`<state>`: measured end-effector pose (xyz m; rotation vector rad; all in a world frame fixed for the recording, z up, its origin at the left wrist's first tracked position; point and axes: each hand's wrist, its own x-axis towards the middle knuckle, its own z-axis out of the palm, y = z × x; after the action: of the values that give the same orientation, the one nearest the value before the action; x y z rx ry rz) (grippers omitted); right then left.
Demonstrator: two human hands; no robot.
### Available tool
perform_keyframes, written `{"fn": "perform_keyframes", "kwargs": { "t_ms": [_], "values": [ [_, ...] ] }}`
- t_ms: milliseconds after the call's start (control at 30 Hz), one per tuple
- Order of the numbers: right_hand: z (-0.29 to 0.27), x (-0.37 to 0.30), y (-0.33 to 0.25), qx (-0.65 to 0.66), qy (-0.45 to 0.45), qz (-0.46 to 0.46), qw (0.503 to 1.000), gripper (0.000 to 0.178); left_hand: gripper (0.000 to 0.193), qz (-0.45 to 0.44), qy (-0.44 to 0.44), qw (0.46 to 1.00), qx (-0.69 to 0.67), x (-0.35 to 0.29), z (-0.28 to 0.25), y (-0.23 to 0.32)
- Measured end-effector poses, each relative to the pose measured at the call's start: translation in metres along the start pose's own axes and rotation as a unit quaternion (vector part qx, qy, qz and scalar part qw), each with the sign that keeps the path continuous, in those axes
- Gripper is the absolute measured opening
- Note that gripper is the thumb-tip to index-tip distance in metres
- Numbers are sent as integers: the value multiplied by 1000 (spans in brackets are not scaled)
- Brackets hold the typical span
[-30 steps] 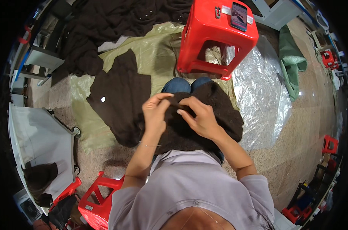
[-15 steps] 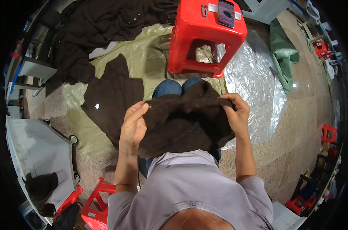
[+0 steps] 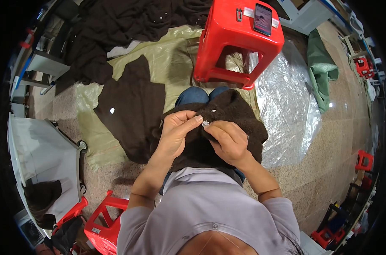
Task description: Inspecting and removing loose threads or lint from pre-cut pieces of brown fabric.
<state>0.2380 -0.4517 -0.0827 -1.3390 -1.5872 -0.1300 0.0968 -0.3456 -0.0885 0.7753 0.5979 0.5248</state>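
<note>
A dark brown knit garment [image 3: 243,111] lies bunched across my lap, over my jeans. My left hand [image 3: 176,132] pinches its fabric with thumb and forefinger. Close beside it, my right hand [image 3: 230,141] is closed on the same garment, its fingertips touching a sparkly silver button [image 3: 205,123]. A smaller shiny button [image 3: 213,111] shows on the cloth just beyond the fingers. What lies beneath my right fingers is hidden.
A red stool [image 3: 239,38] ahead of my knees carries a phone [image 3: 262,20] and a small metal clip-like tool [image 3: 239,15]. Dark brown cloth [image 3: 131,102] lies on yellowish plastic sheeting [image 3: 103,146] at left. A white wheeled cart [image 3: 48,161] stands near left, a red stool [image 3: 100,227] behind it.
Both hands have come together at the garment's middle from its two sides, where they held the edge stretched. The silver buttons now show. The view has shifted slightly.
</note>
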Motion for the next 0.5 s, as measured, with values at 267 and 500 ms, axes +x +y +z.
{"fn": "perform_keyframes", "kwargs": {
  "t_ms": [267,500],
  "values": [
    [-3,1,3,76,-55,109,990,41,20,102,-14,988,112,-3,-6,-5],
    [-14,20,16,183,-240,188,935,34,16,118,-66,975,175,-4,-20,0]
  ]
}}
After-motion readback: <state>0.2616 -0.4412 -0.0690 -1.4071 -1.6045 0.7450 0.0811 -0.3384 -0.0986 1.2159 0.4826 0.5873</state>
